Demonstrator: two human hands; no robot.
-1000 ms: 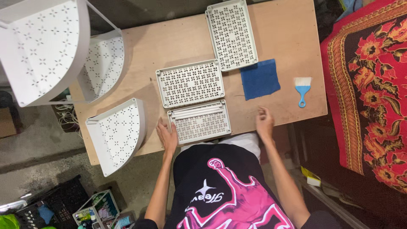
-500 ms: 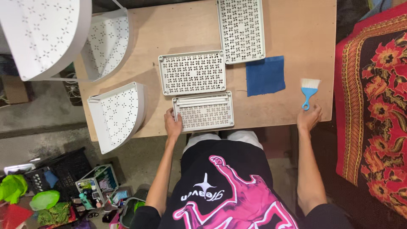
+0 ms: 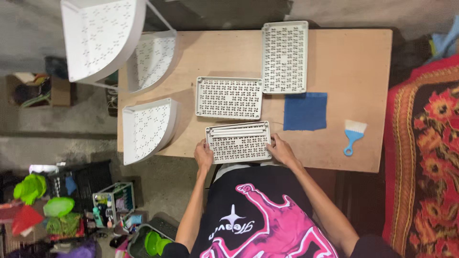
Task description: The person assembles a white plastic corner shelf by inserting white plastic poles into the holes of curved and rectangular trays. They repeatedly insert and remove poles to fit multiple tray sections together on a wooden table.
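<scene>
Left hand (image 3: 203, 155) and right hand (image 3: 281, 149) in a grip on opposite ends of perforated white tray (image 3: 238, 142), near worktop (image 3: 354, 62) front edge, blue cloth (image 3: 305, 111) just beyond tray's right end

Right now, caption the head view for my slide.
Both hands, left hand and right hand, grip a perforated white tray on a wooden table.

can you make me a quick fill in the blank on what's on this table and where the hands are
1. Both the left hand and the right hand grip the near perforated tray, the one carrying white ____ along its far edge.
2. The small brush has a ____ handle.
3. The blue cloth lies between the brush and the ____ tray.
4. In all, ____ rectangular perforated trays lie on the wooden table.

Missing words: rods; blue; middle; three
</scene>
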